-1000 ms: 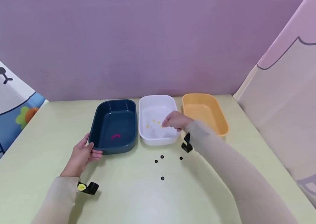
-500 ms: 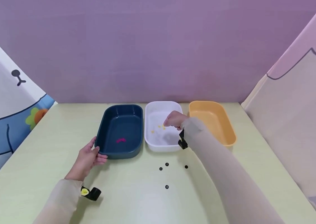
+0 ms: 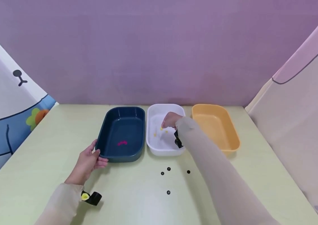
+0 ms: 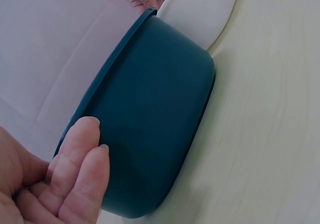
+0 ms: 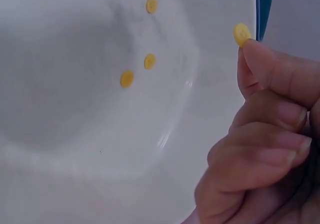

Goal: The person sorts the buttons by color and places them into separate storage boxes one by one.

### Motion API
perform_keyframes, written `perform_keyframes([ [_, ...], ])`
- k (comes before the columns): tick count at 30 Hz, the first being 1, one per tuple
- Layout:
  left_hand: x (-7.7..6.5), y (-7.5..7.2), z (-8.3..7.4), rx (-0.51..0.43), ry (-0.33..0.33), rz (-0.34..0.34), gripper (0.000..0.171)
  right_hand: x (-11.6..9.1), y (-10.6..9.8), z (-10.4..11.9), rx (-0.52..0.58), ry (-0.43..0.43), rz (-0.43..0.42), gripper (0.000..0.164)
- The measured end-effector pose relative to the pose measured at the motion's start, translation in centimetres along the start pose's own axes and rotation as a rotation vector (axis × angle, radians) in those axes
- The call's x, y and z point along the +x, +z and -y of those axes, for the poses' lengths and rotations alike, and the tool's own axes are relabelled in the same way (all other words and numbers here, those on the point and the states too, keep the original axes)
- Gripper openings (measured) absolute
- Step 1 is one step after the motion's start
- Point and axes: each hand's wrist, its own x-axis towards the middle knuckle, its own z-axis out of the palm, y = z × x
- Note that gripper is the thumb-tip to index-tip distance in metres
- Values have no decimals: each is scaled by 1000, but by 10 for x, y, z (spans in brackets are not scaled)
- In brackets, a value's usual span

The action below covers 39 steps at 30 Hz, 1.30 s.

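Observation:
My right hand is over the white tray, in the middle of the row. Between thumb and index finger it pinches a small yellow button, the other fingers curled in. Below, several yellow buttons lie on the tray floor, one of them a yellow button nearest the middle. My left hand holds the dark blue tray by its near left corner, thumb at the rim and fingers along the outer wall. Inside that tray is a small cluster of pink pieces.
An orange-yellow tray stands at the right end of the row, partly behind my right sleeve. Several black buttons, among them a black button closest to me, lie on the pale table. A purple cloth wall rises behind the trays.
The head view has shifted, so the trays appear lower and further right. My right hand has moved left over the white tray. The left hand keeps its hold on the dark blue tray.

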Motion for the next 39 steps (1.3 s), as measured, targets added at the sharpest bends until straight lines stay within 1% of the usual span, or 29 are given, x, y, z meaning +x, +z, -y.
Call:
perform_keyframes([
  [2, -1, 0, 2, -1, -2, -6, 58, 9, 4, -3, -6, -13, 2, 20],
  [5, -1, 2, 3, -1, 1, -13, 58, 20, 8, -8, -10, -6, 3, 20],
  [7, -1, 2, 2, -5, 4, -16, 58, 26, 9, -11, -31, -12, 0, 21],
  [12, -1, 0, 1, -7, 12, -24, 58, 39, 15, -15, -93, -70, -13, 23],
  [14, -1, 0, 0, -9, 11, -24, 58, 43, 19, -17, -109, -79, -10, 25],
  [15, -1, 0, 0, -10, 8, -23, 58, 46, 20, -18, -116, -72, 1, 26],
  [17, 0, 1, 0, -17, 4, -19, 59, 53, 22, -20, -144, -22, 19, 26],
  [19, 0, 2, 0, -23, 2, -20, 59, 67, 26, -27, -168, 13, 39, 26],
  [20, 0, 2, 0, -24, 2, -22, 59, 69, 28, -29, -182, 18, 35, 24],
  [21, 0, 2, 0, -24, 2, -24, 59, 85, 32, -40, -181, 2, 44, 23],
  [22, 0, 2, 0, -23, 3, -26, 58, 92, 34, -45, -175, 20, 50, 22],
  [23, 0, 2, 0, -23, 3, -28, 58, 100, 36, -50, -169, 20, 49, 23],
  [24, 0, 2, 0, -24, 3, -28, 58, 103, 37, -53, -159, 19, 47, 23],
  [26, 0, 3, 0, -24, 2, -26, 58, 96, 36, -50, -155, 41, 36, 22],
  [27, 0, 3, 0, -24, 0, -26, 58, 96, 35, -50, -145, 62, 44, 23],
  [28, 1, 3, 0, -25, -3, -26, 59, 80, 33, -40, -145, 92, 34, 24],
  [30, 1, 3, 1, -22, -8, -31, 58, 58, 31, -30, -135, 95, 15, 23],
  [34, 1, 3, 0, -21, -7, -36, 58, 29, 24, -17, -126, 41, 14, 14],
  [35, 1, 3, 0, -22, -5, -36, 58, 25, 21, -15, -125, 20, 20, 16],
  [37, 1, 2, 0, -26, -2, -34, 58, 19, 13, -9, -89, -35, 23, 13],
  [39, 0, 2, -1, -26, 1, -33, 58, 11, 2, -2, -23, -75, 32, 13],
])
